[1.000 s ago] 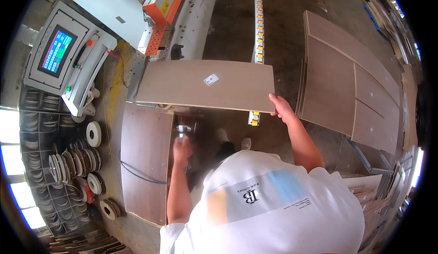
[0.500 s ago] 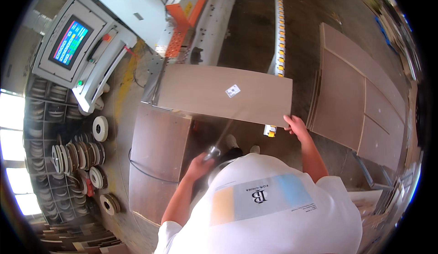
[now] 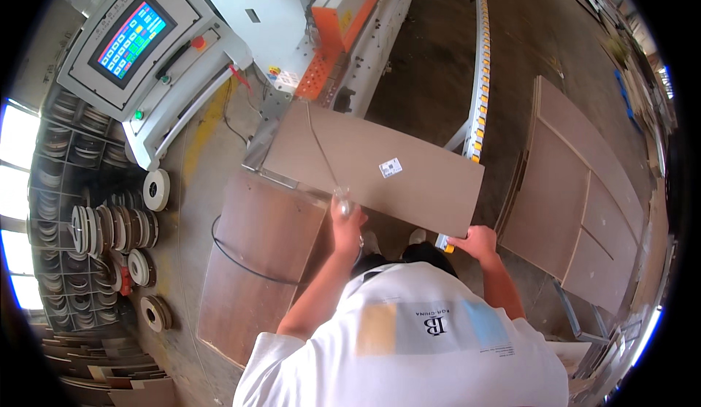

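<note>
"What's largest?"
"A brown panel (image 3: pixel 365 155), its left end at a metal ledge (image 3: pixel 257 156), its right over a roller rail (image 3: pixel 480 115). Likely stiff and fairly heavy; best taken by edges or corners."
"Hands?"
"The right hand (image 3: pixel 478 243) has its grip closed on the near right corner. The left hand (image 3: pixel 345 228) clasps a silver tool (image 3: pixel 345 207) at the near edge; half a second ago, it was lower, apart."
"Smallest?"
"A white label (image 3: pixel 391 167) on top."
</note>
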The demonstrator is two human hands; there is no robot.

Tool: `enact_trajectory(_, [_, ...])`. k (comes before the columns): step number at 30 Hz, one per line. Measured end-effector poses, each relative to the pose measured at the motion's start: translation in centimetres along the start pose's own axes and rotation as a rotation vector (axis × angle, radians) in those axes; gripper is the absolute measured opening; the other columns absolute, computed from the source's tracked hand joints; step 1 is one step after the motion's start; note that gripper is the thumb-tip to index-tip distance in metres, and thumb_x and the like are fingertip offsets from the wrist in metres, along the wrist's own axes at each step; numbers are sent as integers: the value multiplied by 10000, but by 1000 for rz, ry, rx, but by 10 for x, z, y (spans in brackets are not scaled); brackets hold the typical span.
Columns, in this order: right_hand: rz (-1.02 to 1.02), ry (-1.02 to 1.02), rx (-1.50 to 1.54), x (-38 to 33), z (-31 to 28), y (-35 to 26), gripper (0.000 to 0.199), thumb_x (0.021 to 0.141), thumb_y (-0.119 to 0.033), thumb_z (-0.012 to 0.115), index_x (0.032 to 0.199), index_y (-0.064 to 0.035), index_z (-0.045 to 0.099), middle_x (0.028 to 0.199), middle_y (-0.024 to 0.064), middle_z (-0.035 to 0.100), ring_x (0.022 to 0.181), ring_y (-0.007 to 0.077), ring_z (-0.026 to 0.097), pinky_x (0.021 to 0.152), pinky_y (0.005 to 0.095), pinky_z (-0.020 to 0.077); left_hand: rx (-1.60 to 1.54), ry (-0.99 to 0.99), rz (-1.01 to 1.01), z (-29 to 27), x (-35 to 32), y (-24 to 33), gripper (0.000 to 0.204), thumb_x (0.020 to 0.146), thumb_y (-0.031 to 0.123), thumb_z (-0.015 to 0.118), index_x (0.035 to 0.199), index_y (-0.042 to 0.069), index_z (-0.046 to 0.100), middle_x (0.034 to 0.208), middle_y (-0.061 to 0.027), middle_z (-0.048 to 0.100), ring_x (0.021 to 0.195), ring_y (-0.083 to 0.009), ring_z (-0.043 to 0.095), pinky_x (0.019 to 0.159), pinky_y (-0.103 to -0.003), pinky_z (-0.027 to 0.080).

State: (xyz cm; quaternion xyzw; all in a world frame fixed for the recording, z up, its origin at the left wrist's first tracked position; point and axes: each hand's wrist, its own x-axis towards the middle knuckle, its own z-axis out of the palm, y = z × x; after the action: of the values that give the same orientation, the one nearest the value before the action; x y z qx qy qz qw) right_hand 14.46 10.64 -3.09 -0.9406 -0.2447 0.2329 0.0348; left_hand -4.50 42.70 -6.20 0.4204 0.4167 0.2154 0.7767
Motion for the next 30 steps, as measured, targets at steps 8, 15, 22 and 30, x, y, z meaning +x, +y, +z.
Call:
enact_trajectory(8, [25,-7,270,29,-6,8,509,695,-592,836,810,-99,787,647,94,683,600,275,672,590,378,502,40,-40,-24,10,26,10,497,1037,102,581,1518,94,460,984,21,560,910,-112,594,893,-330,541])
enact_trajectory(15, [23,38,309,103,-42,29,486,704,-571,843,805,-99,780,659,86,689,628,277,684,610,377,519,35,-94,-36,70,88,36,488,1038,113,581,1513,100,471,963,31,551,879,-109,588,853,-330,545])
enact_trajectory(22, [35,42,306,183,-92,55,529,712,-602,820,826,-87,780,716,86,717,690,280,702,644,386,532,92,-161,-11,123,168,39,535,1017,128,604,1523,69,444,933,-2,570,837,-130,594,797,-338,565])
enact_trajectory(30, [17,120,355,236,-104,80,514,772,-532,822,755,-57,627,745,53,706,680,240,669,664,364,531,472,-175,-106,165,179,76,468,999,268,637,1431,108,556,998,-77,697,901,-210,684,795,-372,565])
